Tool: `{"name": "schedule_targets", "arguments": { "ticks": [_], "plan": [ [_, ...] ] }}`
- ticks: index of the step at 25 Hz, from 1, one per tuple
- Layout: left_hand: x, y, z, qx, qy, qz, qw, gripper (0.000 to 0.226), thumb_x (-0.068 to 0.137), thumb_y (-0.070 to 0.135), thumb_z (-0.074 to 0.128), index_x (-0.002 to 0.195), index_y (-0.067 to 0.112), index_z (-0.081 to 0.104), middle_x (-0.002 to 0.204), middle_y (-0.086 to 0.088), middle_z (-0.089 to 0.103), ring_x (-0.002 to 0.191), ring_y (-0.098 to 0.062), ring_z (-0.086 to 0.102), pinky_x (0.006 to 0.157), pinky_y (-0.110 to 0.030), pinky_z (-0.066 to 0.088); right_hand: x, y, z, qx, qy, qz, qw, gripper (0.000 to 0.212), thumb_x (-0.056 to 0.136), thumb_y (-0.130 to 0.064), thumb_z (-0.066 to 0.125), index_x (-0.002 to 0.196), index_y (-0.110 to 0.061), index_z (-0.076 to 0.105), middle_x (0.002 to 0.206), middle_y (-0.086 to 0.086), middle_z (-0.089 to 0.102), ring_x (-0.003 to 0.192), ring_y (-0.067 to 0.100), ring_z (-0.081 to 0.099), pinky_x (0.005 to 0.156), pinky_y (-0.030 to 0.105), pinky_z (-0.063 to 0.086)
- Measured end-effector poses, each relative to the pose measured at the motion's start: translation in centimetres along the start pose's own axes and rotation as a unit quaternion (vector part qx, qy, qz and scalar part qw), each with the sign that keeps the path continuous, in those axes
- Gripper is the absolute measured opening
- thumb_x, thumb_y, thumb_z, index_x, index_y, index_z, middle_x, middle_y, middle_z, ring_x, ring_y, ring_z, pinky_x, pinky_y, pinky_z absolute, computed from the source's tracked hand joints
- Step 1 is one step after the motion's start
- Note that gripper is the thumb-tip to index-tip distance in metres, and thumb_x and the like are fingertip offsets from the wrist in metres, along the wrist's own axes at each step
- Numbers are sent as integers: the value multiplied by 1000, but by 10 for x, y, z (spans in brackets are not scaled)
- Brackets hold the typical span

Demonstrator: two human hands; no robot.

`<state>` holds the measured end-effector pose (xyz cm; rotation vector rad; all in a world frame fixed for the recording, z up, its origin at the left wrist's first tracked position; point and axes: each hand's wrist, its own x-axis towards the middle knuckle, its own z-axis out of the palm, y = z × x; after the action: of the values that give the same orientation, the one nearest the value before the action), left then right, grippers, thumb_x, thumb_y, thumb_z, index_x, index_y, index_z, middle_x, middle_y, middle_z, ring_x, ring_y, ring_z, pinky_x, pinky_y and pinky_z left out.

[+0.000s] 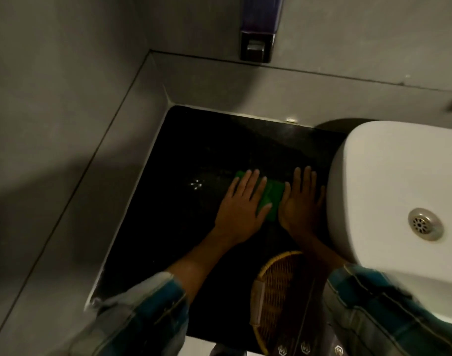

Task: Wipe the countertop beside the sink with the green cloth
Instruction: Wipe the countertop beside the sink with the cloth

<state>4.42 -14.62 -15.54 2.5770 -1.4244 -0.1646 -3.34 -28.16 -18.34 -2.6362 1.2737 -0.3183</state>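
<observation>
Pressing flat on the green cloth, the left hand has its grip open, fingers spread. The right hand – grip open too – lies flat beside the cloth's right edge, near the white sink. The cloth rests on the dark surface, toward its right edge – a woven basket sits at the near edge.

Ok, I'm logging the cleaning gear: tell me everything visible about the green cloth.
The green cloth is bright green, looks like soft fabric and lies folded flat on the dark glossy countertop left of the white sink. The left hand presses flat on it; the right hand lies at its right edge.
</observation>
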Motion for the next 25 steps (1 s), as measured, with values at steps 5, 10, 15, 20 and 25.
{"name": "schedule_targets", "arguments": {
  "ticks": [5,10,15,20,25],
  "plan": [
    [52,-39,-18,60,-6,-93,994,56,99,46,24,150,25,20,159,-15,25,148,-28,15,122,-47,6,1,2,2,8,1,3,1000,52,97,-36,27,143,-13,38,153,14,36,143,29,30,114,53,22],
    [-59,-104,-22,63,71,-255,962,52,97,45,28,145,25,36,155,-13,34,145,-32,26,116,-57,19,-1,1,2,-7,-3,12,1000,53,98,-37,26,145,-13,34,155,13,33,144,28,28,115,52,20],
    [5,-86,-17,31,26,-153,987,53,96,46,30,145,26,35,156,-13,32,145,-34,24,116,-53,23,1,-2,-2,-2,-38,13,999,54,99,-37,24,147,-13,30,157,13,27,146,28,21,117,51,13],
    [54,-62,-35,22,-68,-94,993,60,98,51,22,151,28,6,164,-9,-2,149,-27,-9,121,-49,-4,-11,-23,-64,147,-111,26,983,54,102,-26,36,150,-8,19,162,13,9,149,26,2,122,45,5],
    [-61,-9,-64,-134,3,-75,988,57,95,46,38,147,24,30,156,-10,32,148,-28,13,120,-45,18,-125,13,-153,231,-158,-95,955,54,97,-12,46,147,-25,28,156,-5,23,148,11,11,119,32,14]
  ]
}}
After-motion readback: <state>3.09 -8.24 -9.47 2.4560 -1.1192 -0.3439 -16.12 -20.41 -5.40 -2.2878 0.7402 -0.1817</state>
